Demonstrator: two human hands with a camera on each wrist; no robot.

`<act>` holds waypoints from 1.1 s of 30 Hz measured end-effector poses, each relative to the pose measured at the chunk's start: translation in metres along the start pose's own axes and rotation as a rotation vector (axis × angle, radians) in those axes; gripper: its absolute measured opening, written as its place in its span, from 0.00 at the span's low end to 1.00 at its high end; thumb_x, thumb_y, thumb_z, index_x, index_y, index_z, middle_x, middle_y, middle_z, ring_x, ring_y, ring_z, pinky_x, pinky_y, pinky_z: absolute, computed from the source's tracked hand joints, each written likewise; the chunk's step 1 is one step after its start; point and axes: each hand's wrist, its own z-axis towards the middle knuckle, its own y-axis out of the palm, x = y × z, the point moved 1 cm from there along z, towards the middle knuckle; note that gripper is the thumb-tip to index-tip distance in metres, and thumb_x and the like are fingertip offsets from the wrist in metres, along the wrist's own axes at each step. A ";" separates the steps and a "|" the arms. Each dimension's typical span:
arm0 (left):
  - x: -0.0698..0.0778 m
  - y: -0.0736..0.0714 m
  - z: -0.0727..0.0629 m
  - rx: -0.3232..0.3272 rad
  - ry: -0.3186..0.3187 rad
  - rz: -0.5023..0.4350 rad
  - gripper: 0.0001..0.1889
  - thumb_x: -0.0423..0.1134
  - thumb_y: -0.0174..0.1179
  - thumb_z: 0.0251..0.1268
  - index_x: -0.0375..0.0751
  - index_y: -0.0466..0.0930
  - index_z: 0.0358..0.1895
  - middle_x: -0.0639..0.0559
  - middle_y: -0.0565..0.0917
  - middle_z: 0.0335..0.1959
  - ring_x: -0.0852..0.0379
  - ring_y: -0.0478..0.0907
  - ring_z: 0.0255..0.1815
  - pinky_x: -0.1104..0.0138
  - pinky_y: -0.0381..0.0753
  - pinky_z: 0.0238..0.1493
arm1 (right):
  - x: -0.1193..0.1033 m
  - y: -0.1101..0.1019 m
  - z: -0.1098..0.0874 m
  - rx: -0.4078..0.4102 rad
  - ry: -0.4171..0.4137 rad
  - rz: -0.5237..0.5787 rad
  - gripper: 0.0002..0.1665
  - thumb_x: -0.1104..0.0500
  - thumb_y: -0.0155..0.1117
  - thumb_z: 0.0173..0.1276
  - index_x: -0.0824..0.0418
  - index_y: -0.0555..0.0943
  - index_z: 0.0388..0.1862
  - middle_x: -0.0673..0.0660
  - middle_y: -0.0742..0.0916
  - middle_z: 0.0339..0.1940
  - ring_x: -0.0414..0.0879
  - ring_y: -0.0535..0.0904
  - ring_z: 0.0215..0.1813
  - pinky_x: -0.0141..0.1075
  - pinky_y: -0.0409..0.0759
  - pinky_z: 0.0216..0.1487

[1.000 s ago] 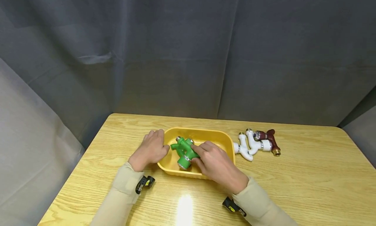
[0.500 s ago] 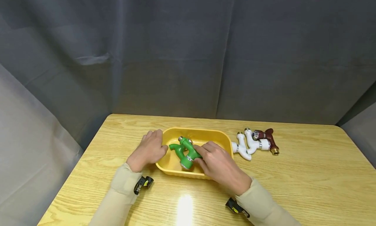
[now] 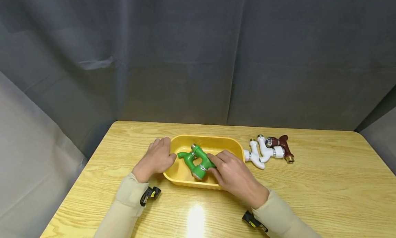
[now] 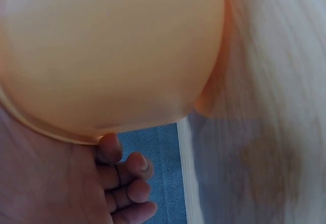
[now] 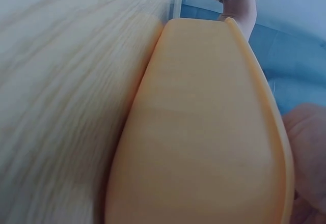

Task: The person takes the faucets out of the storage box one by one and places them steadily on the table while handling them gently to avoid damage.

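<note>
In the head view my left hand (image 3: 156,159) grips the left rim of a yellow plastic tub (image 3: 202,184), thumb on the inner side. The left wrist view shows curled fingertips (image 4: 138,191) just below the tub's rim. My right hand (image 3: 233,172) reaches over the tub's front right part and pinches a green tap (image 3: 202,156) between thumb and fingers. That tap lies slanted, its metal-threaded end up and left, its ribbed knob toward the front. A second green tap (image 3: 186,157) is partly hidden beneath it. In the right wrist view the tub's wall covers the taps.
Right of the tub, two white taps (image 3: 255,155) (image 3: 265,150) and a dark red tap (image 3: 285,147) lie bunched on the wooden table (image 3: 321,183). The nearest white knob sits right at the tub's wall. A grey curtain (image 3: 185,59) hangs behind the table.
My right hand has shifted slightly right, and the held green tap has turned and slid right, showing more of the other green tap. My left hand stays on the rim.
</note>
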 end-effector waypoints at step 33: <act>0.001 -0.001 -0.001 0.000 0.002 0.005 0.11 0.44 0.51 0.70 0.40 0.66 0.42 0.47 0.70 0.34 0.48 0.63 0.40 0.61 0.59 0.43 | 0.012 -0.006 -0.011 0.044 -0.020 0.034 0.24 0.56 0.77 0.63 0.66 0.86 0.56 0.54 0.90 0.39 0.44 0.84 0.42 0.35 0.86 0.43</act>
